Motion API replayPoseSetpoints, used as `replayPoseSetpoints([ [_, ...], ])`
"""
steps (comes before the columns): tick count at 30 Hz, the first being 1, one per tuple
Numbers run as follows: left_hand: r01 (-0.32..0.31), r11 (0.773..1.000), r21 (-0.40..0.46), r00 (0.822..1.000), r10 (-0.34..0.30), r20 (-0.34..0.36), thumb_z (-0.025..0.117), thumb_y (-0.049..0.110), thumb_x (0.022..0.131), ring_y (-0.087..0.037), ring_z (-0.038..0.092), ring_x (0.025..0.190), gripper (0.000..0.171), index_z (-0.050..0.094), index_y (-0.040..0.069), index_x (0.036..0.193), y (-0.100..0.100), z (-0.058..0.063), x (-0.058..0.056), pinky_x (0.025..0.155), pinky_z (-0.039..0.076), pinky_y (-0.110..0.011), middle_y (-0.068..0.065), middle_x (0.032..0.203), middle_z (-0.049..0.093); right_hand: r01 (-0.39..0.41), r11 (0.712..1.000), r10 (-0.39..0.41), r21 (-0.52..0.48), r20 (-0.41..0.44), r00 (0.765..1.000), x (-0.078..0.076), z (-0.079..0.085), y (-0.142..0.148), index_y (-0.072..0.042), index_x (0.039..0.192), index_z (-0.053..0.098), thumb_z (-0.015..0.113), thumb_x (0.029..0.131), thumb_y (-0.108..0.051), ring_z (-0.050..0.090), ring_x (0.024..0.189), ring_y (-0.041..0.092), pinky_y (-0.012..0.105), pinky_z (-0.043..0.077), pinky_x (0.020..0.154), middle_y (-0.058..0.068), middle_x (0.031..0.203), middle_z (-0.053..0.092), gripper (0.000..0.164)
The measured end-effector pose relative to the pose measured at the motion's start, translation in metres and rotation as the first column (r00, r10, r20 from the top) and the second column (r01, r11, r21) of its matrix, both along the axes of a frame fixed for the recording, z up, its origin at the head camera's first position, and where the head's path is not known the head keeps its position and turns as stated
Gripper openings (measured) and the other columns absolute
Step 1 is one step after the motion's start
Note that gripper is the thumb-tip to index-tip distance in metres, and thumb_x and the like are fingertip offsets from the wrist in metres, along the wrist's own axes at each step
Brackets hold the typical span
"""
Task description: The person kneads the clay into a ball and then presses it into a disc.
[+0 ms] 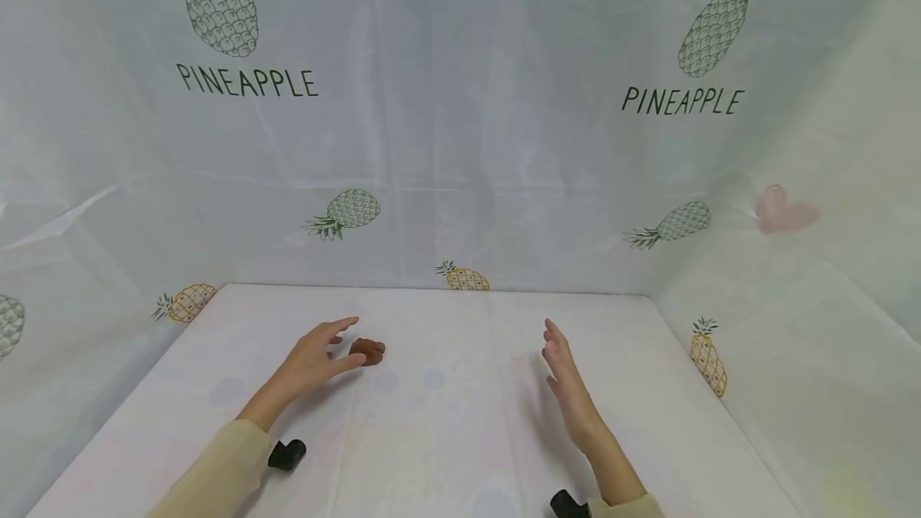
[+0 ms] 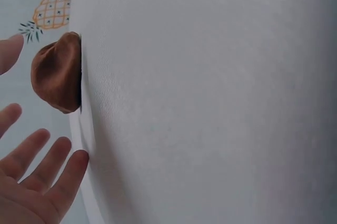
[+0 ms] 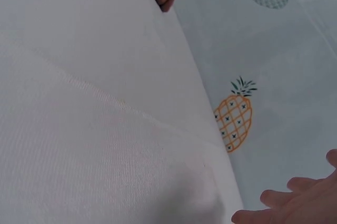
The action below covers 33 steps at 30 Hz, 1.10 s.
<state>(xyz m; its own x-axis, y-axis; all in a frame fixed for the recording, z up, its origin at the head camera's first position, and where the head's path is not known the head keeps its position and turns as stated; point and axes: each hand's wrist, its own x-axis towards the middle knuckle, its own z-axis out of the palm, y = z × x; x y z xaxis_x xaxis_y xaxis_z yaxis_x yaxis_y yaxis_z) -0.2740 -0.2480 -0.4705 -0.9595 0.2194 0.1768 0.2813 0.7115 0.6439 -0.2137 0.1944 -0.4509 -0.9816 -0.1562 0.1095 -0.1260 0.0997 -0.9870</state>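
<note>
A small brown lump (image 1: 368,348), soft and folded like crumpled cloth or suede, lies on the white tabletop left of centre. My left hand (image 1: 312,362) reaches beside it, thumb and fingers spread apart on its near left side. In the left wrist view the brown lump (image 2: 55,74) shows a dented top, and a gap separates it from the fingers of my left hand (image 2: 42,182). Well off to the right, my right hand (image 1: 568,386) hovers over the table with straight fingers and holds nothing; a shadow falls beside it.
A white table (image 1: 446,438) with a faint seam and pale spots spreads before me. Hanging sheets printed with pineapples (image 1: 352,208) and lettering enclose its back and sides. A black wrist device (image 1: 287,455) sits at each cream sleeve (image 1: 219,470).
</note>
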Motion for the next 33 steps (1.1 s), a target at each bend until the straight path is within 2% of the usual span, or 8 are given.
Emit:
replayPoseSetpoints([
  [6, 0.018, 1.000, 0.008, 1.000, -0.018, 0.013, 0.082, 0.044, 0.094, -0.043, 0.060, 0.130, 0.079, 0.050, 0.011, 0.158, 0.005, -0.001, -0.002, 0.103, 0.054, -0.057, -0.021, 0.155, 0.053, -0.024, 0.996, 0.025, -0.081, 0.012, 1.000, -0.001, 0.000, -0.007, -0.024, 0.172, 0.003, 0.023, 0.114, -0.053, 0.002, 0.162, 0.047, 0.077, -0.001, 0.122, 0.014, 0.178, 0.002, 0.068],
  [14, 0.021, 1.000, 0.009, 0.999, -0.022, 0.041, 0.082, 0.039, 0.095, -0.035, 0.065, 0.121, 0.070, 0.056, 0.012, 0.154, 0.011, -0.006, -0.008, 0.104, 0.052, -0.057, -0.016, 0.150, 0.060, -0.049, 0.980, 0.055, -0.191, 0.024, 0.998, 0.001, 0.001, -0.015, -0.021, 0.172, 0.002, 0.018, 0.115, -0.053, 0.001, 0.162, 0.048, 0.076, -0.001, 0.123, 0.018, 0.178, 0.001, 0.068],
  [20, 0.043, 0.999, 0.021, 0.997, -0.044, 0.057, 0.082, 0.030, 0.096, -0.033, 0.065, 0.120, 0.061, 0.061, 0.010, 0.149, 0.016, -0.003, -0.011, 0.105, 0.051, -0.055, -0.018, 0.145, 0.063, -0.066, 0.966, 0.076, -0.250, 0.029, 0.997, 0.003, 0.003, -0.017, -0.020, 0.172, 0.000, 0.018, 0.114, -0.055, 0.001, 0.162, 0.049, 0.075, 0.000, 0.123, 0.019, 0.177, 0.001, 0.070],
  [23, 0.034, 0.999, 0.021, 0.997, -0.035, 0.067, 0.083, 0.027, 0.096, -0.033, 0.064, 0.121, 0.057, 0.063, 0.011, 0.147, 0.019, -0.001, -0.012, 0.106, 0.050, -0.055, -0.017, 0.143, 0.065, -0.066, 0.956, 0.077, -0.286, 0.028, 0.997, 0.004, 0.003, -0.018, -0.019, 0.172, 0.002, 0.018, 0.114, -0.057, 0.003, 0.161, 0.050, 0.074, 0.001, 0.124, 0.020, 0.177, 0.002, 0.071],
  [33, 0.006, 1.000, 0.005, 1.000, -0.007, 0.023, 0.082, 0.019, 0.096, -0.033, 0.065, 0.119, 0.036, 0.072, 0.009, 0.130, 0.022, -0.003, -0.013, 0.105, 0.050, -0.055, -0.010, 0.129, 0.072, -0.068, 0.935, 0.084, -0.348, 0.031, 0.996, 0.004, 0.001, -0.022, -0.020, 0.173, 0.005, 0.012, 0.112, -0.062, 0.006, 0.161, 0.049, 0.073, 0.003, 0.124, 0.019, 0.177, 0.007, 0.073],
])
